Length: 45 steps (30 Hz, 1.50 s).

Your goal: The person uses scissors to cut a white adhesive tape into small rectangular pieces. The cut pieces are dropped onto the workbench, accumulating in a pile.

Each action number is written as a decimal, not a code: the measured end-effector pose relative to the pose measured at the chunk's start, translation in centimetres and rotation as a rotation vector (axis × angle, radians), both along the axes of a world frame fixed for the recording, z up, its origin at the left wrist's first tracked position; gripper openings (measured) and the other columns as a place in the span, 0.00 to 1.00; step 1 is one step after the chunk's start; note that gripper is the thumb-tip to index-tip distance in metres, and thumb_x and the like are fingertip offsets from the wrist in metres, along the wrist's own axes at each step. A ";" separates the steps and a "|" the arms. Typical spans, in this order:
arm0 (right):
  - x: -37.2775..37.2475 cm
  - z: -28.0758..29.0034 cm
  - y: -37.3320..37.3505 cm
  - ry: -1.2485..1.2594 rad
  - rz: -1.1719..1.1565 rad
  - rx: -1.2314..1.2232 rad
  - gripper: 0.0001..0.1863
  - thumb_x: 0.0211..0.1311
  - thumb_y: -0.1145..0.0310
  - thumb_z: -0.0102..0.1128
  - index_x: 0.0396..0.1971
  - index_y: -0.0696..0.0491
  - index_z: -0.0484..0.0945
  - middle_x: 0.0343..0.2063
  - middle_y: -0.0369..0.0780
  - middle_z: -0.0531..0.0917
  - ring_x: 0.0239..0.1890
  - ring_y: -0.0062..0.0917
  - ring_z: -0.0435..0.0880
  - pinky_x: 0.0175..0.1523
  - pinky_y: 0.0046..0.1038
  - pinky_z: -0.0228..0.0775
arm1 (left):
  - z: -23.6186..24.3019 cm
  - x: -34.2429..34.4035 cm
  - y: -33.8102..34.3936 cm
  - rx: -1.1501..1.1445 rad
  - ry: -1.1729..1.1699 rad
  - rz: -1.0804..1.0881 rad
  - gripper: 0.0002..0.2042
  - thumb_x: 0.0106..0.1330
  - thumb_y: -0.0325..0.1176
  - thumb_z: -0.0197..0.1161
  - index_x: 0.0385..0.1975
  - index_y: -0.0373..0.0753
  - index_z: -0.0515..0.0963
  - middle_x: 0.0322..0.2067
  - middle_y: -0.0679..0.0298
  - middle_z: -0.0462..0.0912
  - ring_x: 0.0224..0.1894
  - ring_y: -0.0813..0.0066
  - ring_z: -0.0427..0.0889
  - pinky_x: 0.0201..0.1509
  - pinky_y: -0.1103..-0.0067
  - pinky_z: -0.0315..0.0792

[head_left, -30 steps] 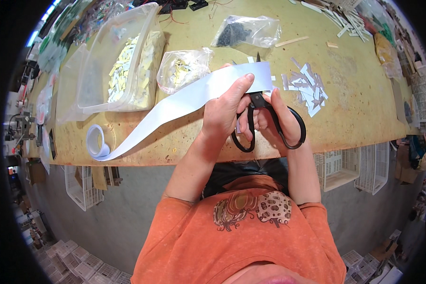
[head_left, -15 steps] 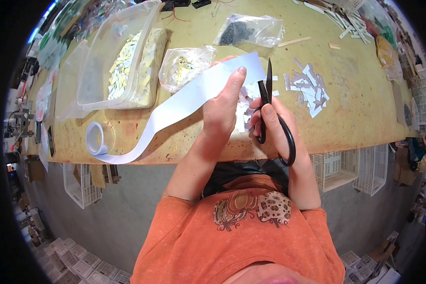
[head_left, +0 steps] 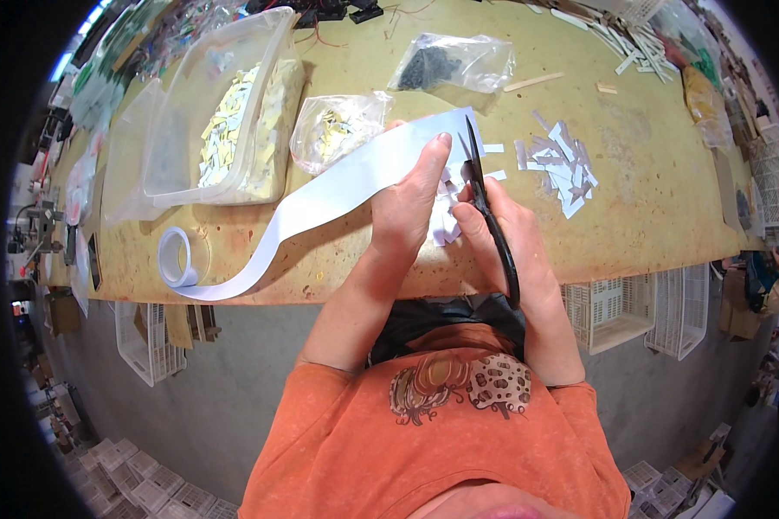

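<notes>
My left hand [head_left: 409, 197] pinches a wide white strip [head_left: 333, 186] close to its far right end, thumb on top. The strip sags leftward to its roll [head_left: 176, 258], which stands at the table's near edge. In my right hand [head_left: 524, 242] are black-handled scissors [head_left: 497, 227], fingers through the grips. Their blades lie at the strip's end, just right of my left thumb; whether they bite into it I cannot tell. Small white cut pieces [head_left: 444, 227] lie beneath, partly hidden by my hands. A pile of cut white and grey strips [head_left: 564, 173] is further right.
On the table [head_left: 632, 199], a clear plastic bin [head_left: 160, 164] holds yellow and white pieces at the left. Beside it sits a clear bag of similar pieces [head_left: 337, 130]. A bag with dark bits [head_left: 450, 65] lies farther back. White crates [head_left: 610, 311] stand below the edge.
The scissors have moved left and their blades have come together over the strip's end. My right hand has turned with them. My left hand stays nearly in place.
</notes>
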State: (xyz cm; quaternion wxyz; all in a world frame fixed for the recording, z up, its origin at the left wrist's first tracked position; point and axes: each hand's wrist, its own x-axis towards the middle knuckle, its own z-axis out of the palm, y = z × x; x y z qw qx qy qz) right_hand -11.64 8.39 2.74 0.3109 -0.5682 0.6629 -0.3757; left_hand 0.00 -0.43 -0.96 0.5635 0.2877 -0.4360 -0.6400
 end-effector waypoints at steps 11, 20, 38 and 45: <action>0.1 0.0 -0.3 0.020 -0.006 -0.009 0.27 0.66 0.44 0.60 0.40 0.57 0.73 0.22 0.47 0.82 0.29 0.47 0.85 0.34 0.41 0.75 | 0.2 -0.1 0.3 0.120 0.083 -0.031 0.09 0.69 0.26 0.63 0.47 0.34 0.76 0.32 0.70 0.78 0.30 0.87 0.73 0.33 0.85 0.70; 0.0 -0.5 -0.3 0.091 -0.013 -0.016 0.29 0.64 0.42 0.61 0.39 0.57 0.73 0.22 0.49 0.82 0.29 0.49 0.85 0.34 0.43 0.75 | 0.5 -0.4 0.4 0.059 0.078 0.017 0.08 0.69 0.25 0.63 0.46 0.34 0.77 0.33 0.70 0.79 0.33 0.87 0.74 0.36 0.86 0.71; -0.1 -0.9 -0.5 -0.184 -0.047 0.050 0.18 0.69 0.55 0.62 0.40 0.56 0.75 0.19 0.44 0.81 0.21 0.34 0.82 0.25 0.31 0.72 | 0.6 0.0 0.4 0.043 0.068 0.038 0.08 0.71 0.26 0.62 0.46 0.34 0.75 0.36 0.67 0.80 0.36 0.85 0.76 0.39 0.84 0.72; -0.7 1.2 -3.5 -0.729 -0.084 0.035 0.09 0.71 0.68 0.58 0.44 0.57 0.74 0.18 0.34 0.77 0.15 0.16 0.74 0.20 0.19 0.65 | 0.3 -0.1 0.3 0.101 0.135 -0.122 0.09 0.71 0.26 0.61 0.48 0.33 0.74 0.37 0.65 0.81 0.38 0.83 0.78 0.41 0.81 0.75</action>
